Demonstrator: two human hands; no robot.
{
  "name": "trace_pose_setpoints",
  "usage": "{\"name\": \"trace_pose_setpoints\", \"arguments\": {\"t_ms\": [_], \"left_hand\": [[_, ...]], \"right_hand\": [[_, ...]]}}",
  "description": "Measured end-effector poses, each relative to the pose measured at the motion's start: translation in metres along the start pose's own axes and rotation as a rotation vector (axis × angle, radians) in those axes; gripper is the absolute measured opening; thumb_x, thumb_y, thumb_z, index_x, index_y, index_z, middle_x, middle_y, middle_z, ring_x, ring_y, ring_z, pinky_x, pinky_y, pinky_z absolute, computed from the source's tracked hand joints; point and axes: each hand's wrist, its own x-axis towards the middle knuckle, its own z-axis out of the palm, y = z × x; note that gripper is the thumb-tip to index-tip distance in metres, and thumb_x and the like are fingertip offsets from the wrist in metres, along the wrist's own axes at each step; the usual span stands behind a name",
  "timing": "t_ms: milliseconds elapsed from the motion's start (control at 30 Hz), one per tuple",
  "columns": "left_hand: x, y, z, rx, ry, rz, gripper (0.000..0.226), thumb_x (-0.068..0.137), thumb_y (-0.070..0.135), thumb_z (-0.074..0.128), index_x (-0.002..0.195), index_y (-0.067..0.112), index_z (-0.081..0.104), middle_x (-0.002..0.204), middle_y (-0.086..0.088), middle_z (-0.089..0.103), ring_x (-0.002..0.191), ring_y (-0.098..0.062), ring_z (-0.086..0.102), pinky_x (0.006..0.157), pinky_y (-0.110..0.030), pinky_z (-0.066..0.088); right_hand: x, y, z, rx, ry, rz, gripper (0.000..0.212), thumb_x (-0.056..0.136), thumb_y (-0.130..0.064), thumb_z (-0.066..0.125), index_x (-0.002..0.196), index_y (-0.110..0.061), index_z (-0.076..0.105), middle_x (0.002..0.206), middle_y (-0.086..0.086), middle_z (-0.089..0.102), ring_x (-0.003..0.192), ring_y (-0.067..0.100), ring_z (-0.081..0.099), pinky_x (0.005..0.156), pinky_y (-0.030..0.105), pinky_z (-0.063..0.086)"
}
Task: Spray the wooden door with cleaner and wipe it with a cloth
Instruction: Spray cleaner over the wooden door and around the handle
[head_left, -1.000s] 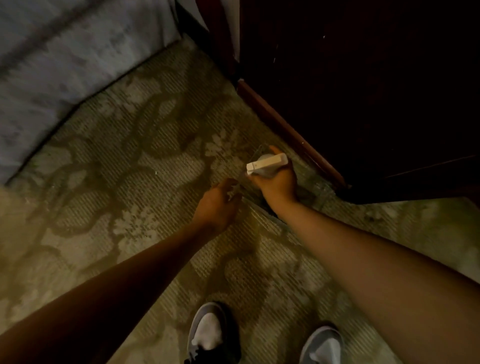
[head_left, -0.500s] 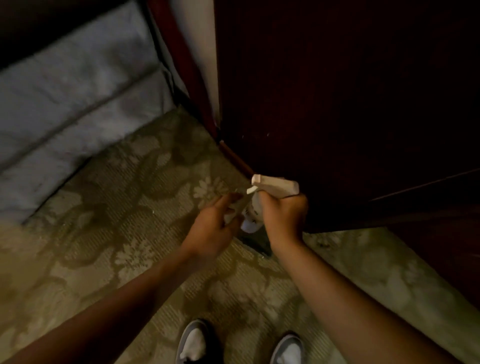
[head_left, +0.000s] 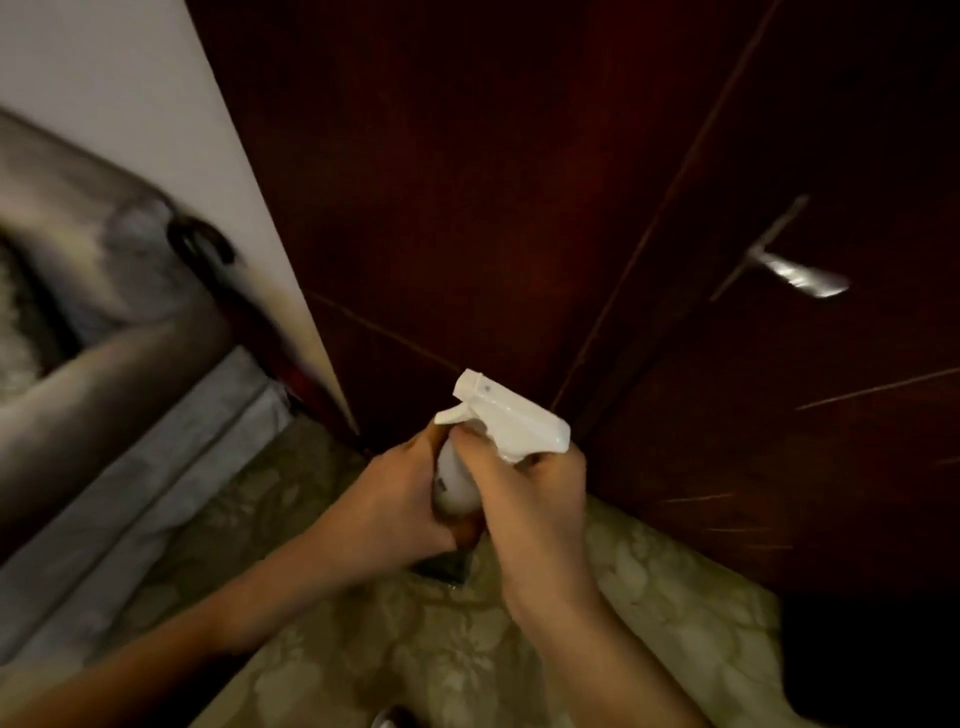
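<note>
Head view: white-triggered spray bottle (head_left: 501, 423) before dark reddish door (head_left: 467, 208).

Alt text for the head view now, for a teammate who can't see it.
Both hands grip a white-headed spray bottle in front of a dark wooden door: the left hand wraps its body, the right hand its neck under the trigger. A metal lever handle shows on the door at right, patterned carpet below.
</note>
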Motion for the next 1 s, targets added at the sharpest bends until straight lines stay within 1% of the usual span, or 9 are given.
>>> {"name": "trace_pose_setpoints", "arguments": {"t_ms": [67, 133, 267, 333, 400, 567, 767, 900, 1000], "left_hand": [[-0.022, 0.059, -0.025, 0.034, -0.107, 0.049, 0.089, 0.062, 0.049, 0.081, 0.132, 0.062, 0.028, 0.112, 0.030, 0.060, 0.102, 0.005, 0.064, 0.079, -0.014, 0.054], [-0.043, 0.111, -0.035, 0.039, -0.197, 0.099, 0.090, 0.064, 0.047, 0.081, 0.139, 0.056, 0.032, 0.118, 0.023, 0.066, 0.105, 0.004, 0.066, 0.084, -0.025, 0.059], [-0.070, 0.215, -0.025, -0.004, -0.293, 0.312, 0.101, 0.073, 0.023, 0.090, 0.152, 0.051, 0.035, 0.148, 0.030, 0.052, 0.137, 0.005, 0.050, 0.114, -0.022, 0.043], [-0.075, 0.270, -0.012, -0.070, -0.348, 0.389, 0.094, 0.080, 0.015, 0.087, 0.156, 0.035, 0.036, 0.154, 0.017, 0.051, 0.145, -0.007, 0.047, 0.121, -0.035, 0.038], [-0.079, 0.328, 0.002, -0.078, -0.387, 0.452, 0.083, 0.083, 0.014, 0.085, 0.151, 0.030, 0.040, 0.146, 0.011, 0.059, 0.139, -0.012, 0.054, 0.117, -0.043, 0.044], [-0.088, 0.451, 0.016, 0.100, -0.328, 0.615, 0.069, 0.086, 0.016, 0.084, 0.140, 0.035, 0.046, 0.133, 0.017, 0.064, 0.126, -0.005, 0.061, 0.106, -0.025, 0.051], [-0.096, 0.572, -0.027, 0.302, -0.287, 0.759, 0.058, 0.083, 0.035, 0.085, 0.129, 0.039, 0.050, 0.124, 0.025, 0.065, 0.116, 0.004, 0.064, 0.095, -0.019, 0.054], [-0.075, 0.645, -0.038, 0.370, -0.214, 0.934, 0.070, 0.076, 0.042, 0.089, 0.133, 0.030, 0.051, 0.125, 0.018, 0.066, 0.117, 0.006, 0.062, 0.099, -0.019, 0.052], [-0.032, 0.671, -0.019, 0.226, -0.121, 1.024, 0.076, 0.073, 0.040, 0.086, 0.137, 0.021, 0.049, 0.128, 0.007, 0.066, 0.119, -0.004, 0.064, 0.103, -0.033, 0.054]], "right_hand": [[-0.032, -0.057, -0.031, -0.016, -0.090, -0.015, 0.027, 0.087, -0.005, 0.078, 0.110, -0.017, 0.074, 0.099, -0.001, 0.079, 0.095, 0.011, 0.075, 0.083, 0.031, 0.062], [-0.061, -0.106, -0.064, -0.040, -0.171, -0.093, 0.024, 0.084, -0.005, 0.082, 0.106, -0.009, 0.074, 0.094, 0.006, 0.077, 0.090, 0.014, 0.075, 0.077, 0.028, 0.060], [-0.110, -0.185, -0.130, -0.014, -0.240, -0.212, 0.032, 0.077, -0.011, 0.076, 0.106, -0.022, 0.080, 0.102, 0.014, 0.076, 0.092, 0.008, 0.071, 0.081, 0.019, 0.054], [-0.131, -0.217, -0.162, 0.021, -0.231, -0.274, 0.028, 0.078, -0.013, 0.073, 0.103, -0.022, 0.081, 0.107, 0.009, 0.078, 0.101, 0.012, 0.073, 0.086, 0.022, 0.055], [-0.153, -0.247, -0.199, 0.061, -0.164, -0.380, 0.021, 0.080, -0.012, 0.071, 0.099, -0.014, 0.080, 0.106, 0.007, 0.079, 0.103, 0.015, 0.073, 0.085, 0.023, 0.055], [-0.197, -0.323, -0.270, 0.180, -0.020, -0.595, 0.014, 0.087, -0.004, 0.074, 0.097, -0.012, 0.078, 0.093, 0.006, 0.078, 0.091, 0.013, 0.075, 0.077, 0.023, 0.056], [-0.225, -0.425, -0.313, 0.321, 0.003, -0.772, 0.027, 0.074, -0.022, 0.073, 0.097, -0.009, 0.077, 0.093, 0.008, 0.078, 0.076, 0.015, 0.064, 0.069, 0.025, 0.056], [-0.213, -0.480, -0.339, 0.372, 0.066, -0.889, 0.023, 0.075, -0.014, 0.074, 0.096, -0.008, 0.076, 0.090, 0.009, 0.078, 0.074, 0.012, 0.067, 0.067, 0.022, 0.056], [-0.183, -0.510, -0.357, 0.368, 0.137, -0.945, 0.009, 0.085, -0.002, 0.070, 0.092, -0.007, 0.075, 0.091, 0.012, 0.077, 0.079, 0.012, 0.070, 0.070, 0.022, 0.055]]}}
